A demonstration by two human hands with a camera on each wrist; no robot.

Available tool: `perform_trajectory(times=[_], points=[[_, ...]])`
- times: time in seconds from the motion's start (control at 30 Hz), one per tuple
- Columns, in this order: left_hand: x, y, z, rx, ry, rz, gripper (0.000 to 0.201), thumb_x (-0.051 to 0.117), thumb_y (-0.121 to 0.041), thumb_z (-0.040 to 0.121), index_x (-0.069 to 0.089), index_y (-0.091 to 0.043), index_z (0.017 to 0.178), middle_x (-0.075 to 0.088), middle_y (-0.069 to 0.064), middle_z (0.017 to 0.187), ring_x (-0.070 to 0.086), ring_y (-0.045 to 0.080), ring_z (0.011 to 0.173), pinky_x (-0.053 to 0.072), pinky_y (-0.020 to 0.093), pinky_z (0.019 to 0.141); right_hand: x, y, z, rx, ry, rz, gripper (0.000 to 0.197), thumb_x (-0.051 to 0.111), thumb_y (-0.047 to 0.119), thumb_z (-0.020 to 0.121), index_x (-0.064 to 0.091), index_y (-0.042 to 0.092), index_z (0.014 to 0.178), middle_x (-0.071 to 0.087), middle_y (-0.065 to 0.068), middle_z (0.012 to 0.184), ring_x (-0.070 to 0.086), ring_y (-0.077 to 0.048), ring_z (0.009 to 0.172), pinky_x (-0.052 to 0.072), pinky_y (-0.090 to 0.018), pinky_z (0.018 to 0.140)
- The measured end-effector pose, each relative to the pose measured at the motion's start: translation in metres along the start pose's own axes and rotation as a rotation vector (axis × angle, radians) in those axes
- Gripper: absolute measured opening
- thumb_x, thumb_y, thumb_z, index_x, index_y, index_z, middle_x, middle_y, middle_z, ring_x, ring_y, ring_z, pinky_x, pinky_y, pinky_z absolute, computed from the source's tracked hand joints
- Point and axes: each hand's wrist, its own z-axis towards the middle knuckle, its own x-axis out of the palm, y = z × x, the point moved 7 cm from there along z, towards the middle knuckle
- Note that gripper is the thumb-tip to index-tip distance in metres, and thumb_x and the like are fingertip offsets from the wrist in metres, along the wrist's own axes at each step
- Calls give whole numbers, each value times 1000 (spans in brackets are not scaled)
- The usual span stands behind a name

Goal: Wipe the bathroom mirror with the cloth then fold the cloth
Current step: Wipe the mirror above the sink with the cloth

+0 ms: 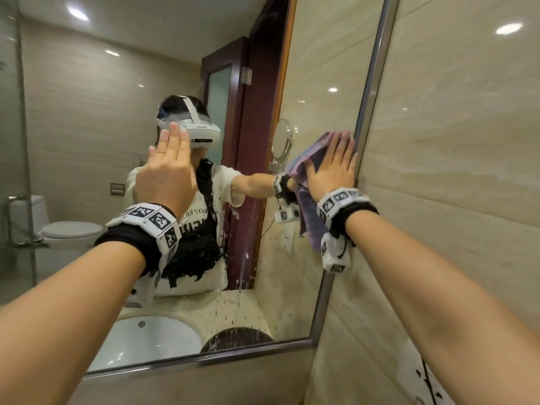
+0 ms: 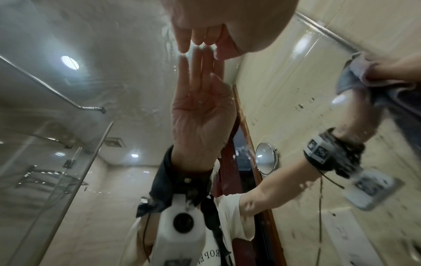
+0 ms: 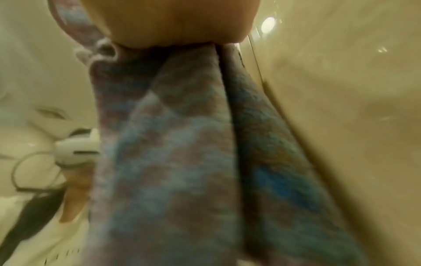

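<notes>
Here the cloth (image 1: 306,171), a pink-and-blue checked towel, is pinned flat against the mirror (image 1: 87,141) close beside the mirror's right frame edge (image 1: 371,112), its lower part hanging loose below the palm. The right hand (image 1: 333,168) presses it there with fingers straight and spread, not curled round it. Further in from that edge, the left hand (image 1: 168,168) is raised with straight, closed fingers whose tips touch the glass in the left wrist view; it holds nothing.

Judging by the glass, wiping is underway but not finished: water droplets and a running streak still show on the lower part of the mirror, inward of the frame edge, and smears cloud the area around the left fingertips. Folding has not begun. Both arms reach forward and up, the right nearly straight toward the frame edge, the left bent less far out.
</notes>
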Motion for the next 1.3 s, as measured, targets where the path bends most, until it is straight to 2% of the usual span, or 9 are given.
perform_trajectory(times=[0.23, 0.4, 0.53, 0.67, 0.9, 1.0, 1.1, 1.2, 1.3], points=[[5, 0, -19, 69, -32, 26, 54, 55, 4, 79, 45, 8, 131, 43, 27, 137, 48, 42, 122, 43, 54, 95, 83, -27, -97, -27, 148, -79, 92, 29, 58, 92, -32, 4, 135, -24, -15, 153, -19, -31, 143, -9, -43, 118], [10, 4, -26, 100, -83, 90, 47, 57, -2, 81, 51, 3, 127, 50, 22, 133, 56, 35, 115, 53, 47, 87, 64, 6, -84, 31, 100, 25, 91, 27, 57, 93, -23, -1, 141, -20, -23, 153, -16, -38, 142, -2, -49, 119], [8, 3, -28, 149, -138, 99, 47, 56, 1, 80, 51, 5, 126, 51, 23, 131, 57, 36, 113, 52, 47, 86, 13, 65, -44, -129, -15, 30, 89, 20, 62, 92, -18, 1, 144, -17, -22, 154, -13, -39, 142, -6, -48, 118], [8, 6, -28, 135, -142, 127, 46, 61, -1, 79, 55, 1, 124, 55, 19, 129, 60, 31, 111, 55, 43, 84, -19, 129, -33, -266, -111, 76, 87, 26, 59, 92, -11, 3, 147, -13, -20, 155, -12, -39, 143, -6, -47, 117], [7, 7, -53, 174, -148, 158, 42, 58, -5, 82, 56, -3, 125, 55, 16, 130, 59, 29, 112, 56, 40, 82, 34, 154, -109, -560, -13, 31, 86, 34, 54, 92, -19, 9, 143, -14, -15, 156, -18, -35, 142, -26, -41, 110], [6, 6, -55, 161, -145, 154, 40, 49, -6, 85, 56, -3, 125, 55, 16, 131, 59, 29, 113, 56, 40, 80, 50, 147, -129, -619, 18, -15, 84, 37, 53, 93, -16, 12, 143, -8, -14, 157, -18, -32, 141, -26, -39, 109], [10, 9, -59, 164, -131, 155, 41, 56, -4, 83, 57, -3, 124, 55, 16, 130, 60, 29, 112, 56, 39, 78, 35, 138, -108, -523, -20, -8, 84, 33, 57, 92, -14, 12, 146, -13, -15, 157, -16, -37, 142, -24, -41, 111], [13, 12, -67, 182, -130, 163, 46, 65, -2, 79, 57, -2, 124, 55, 16, 130, 60, 28, 112, 56, 38, 78, 1, 129, -62, -317, -127, 2, 86, 26, 61, 91, -10, 8, 148, -10, -17, 157, -10, -40, 143, -10, -46, 115], [13, 13, -72, 199, -125, 148, 49, 65, 2, 77, 55, 0, 125, 54, 18, 131, 59, 29, 113, 55, 40, 82, -24, 142, -35, -304, -169, 25, 85, 25, 62, 91, -6, 8, 149, -6, -17, 157, -6, -40, 143, -4, -47, 117]])
